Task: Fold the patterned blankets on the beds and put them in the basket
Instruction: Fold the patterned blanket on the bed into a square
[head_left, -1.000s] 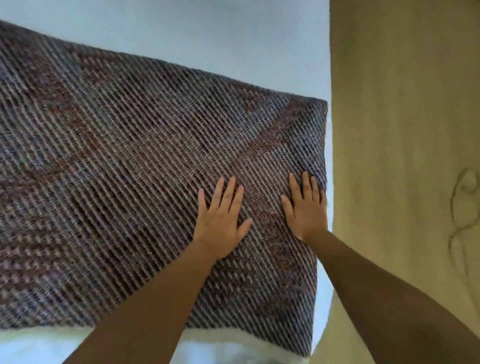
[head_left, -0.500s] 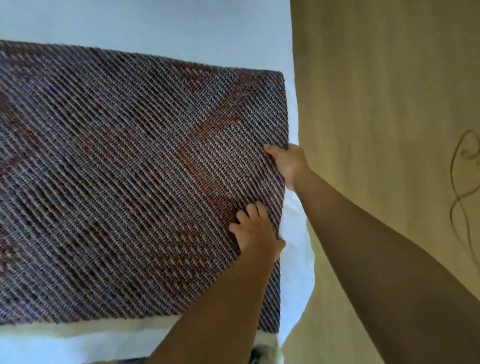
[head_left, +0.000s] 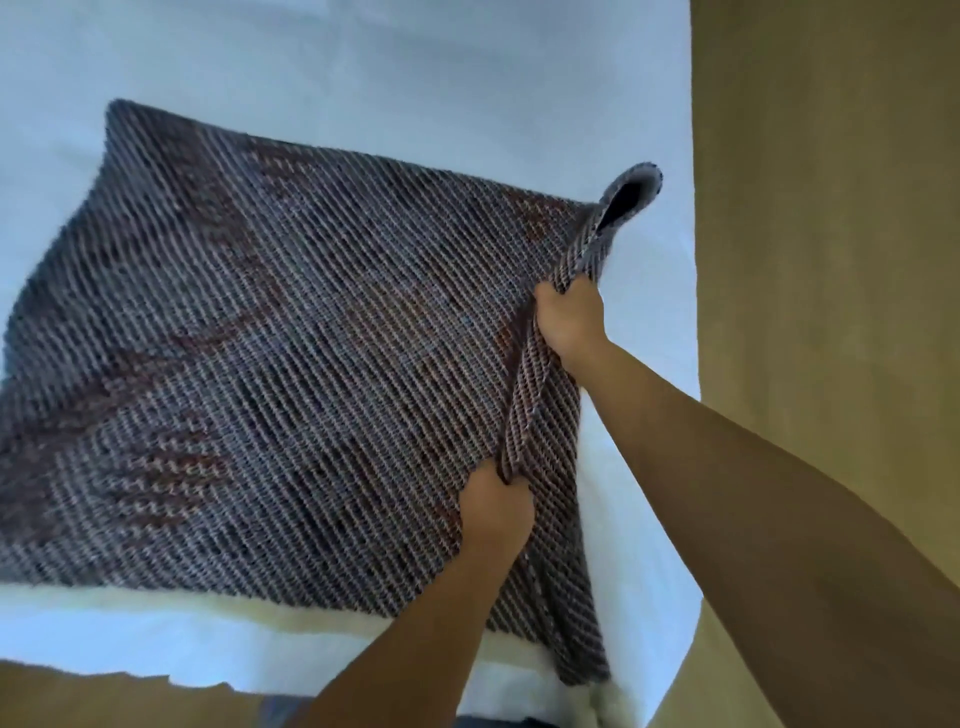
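A blanket (head_left: 291, 374) woven in grey-purple diagonal ribs with reddish-brown streaks is spread flat on a white bed (head_left: 363, 78). Its right edge is gathered into a raised ridge, with the far corner curled into a loop.

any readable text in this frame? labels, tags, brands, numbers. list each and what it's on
None: no text can be read anywhere in the frame.
Patterned blanket, gripped by the left hand and the right hand: woven diagonal stripes only, no tag or label showing.
White bed sheet: plain.
Tan surface beside the bed: no markings.
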